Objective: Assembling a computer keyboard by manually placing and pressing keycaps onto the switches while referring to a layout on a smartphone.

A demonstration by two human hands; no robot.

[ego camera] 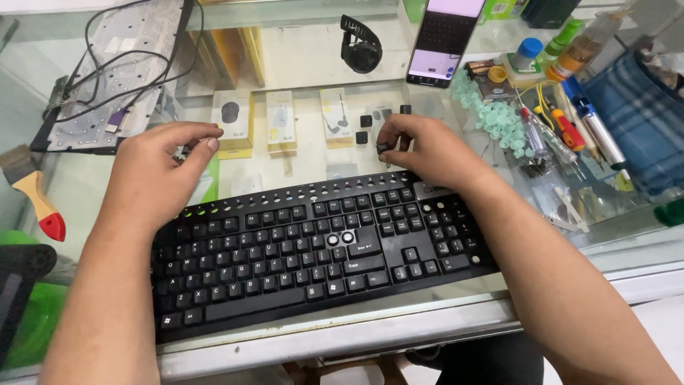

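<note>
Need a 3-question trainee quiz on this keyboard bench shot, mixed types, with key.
1. True or false: the right hand pinches a small black keycap behind the black keyboard.
2. Which lies at the left edge of the glass counter? A) brush with red-tipped wooden handle B) hammer C) scissors
3. Fill in: two keys are missing beside the large enter key, leaving two white round ___.

Key: 1 true; 2 A; 3 sockets

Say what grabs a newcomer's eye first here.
The black keyboard across the glass counter, its top row of keys gone and two bare white sockets mid-board. Behind it both hands work: the right hand pinches a loose keycap, the left hand is curled beside it.
</note>
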